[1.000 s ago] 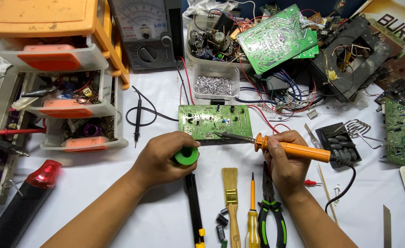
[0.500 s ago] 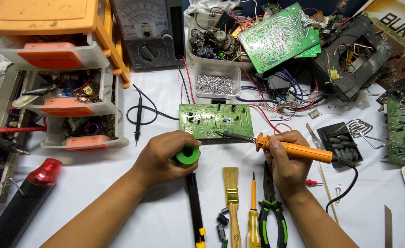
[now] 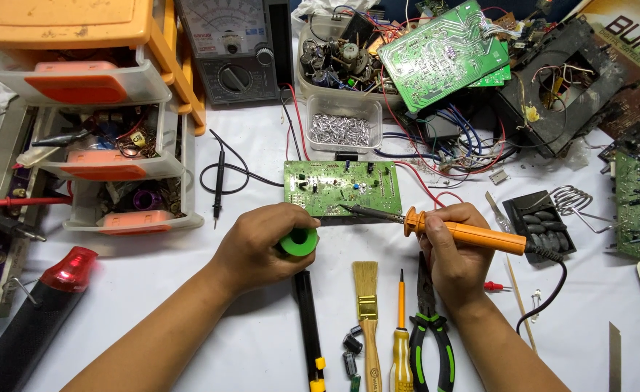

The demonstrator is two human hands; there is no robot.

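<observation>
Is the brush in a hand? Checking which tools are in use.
No, the brush lies on the table between both hands, touched by neither.

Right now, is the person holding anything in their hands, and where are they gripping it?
Yes. The right hand grips an orange soldering iron by its handle, just behind the collar. The left hand wraps around a green spool, holding its side.

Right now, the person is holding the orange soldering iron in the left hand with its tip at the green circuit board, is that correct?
Not quite: the head view shows the orange soldering iron in the right hand, its tip at the green circuit board. The left hand holds a green spool.
</observation>
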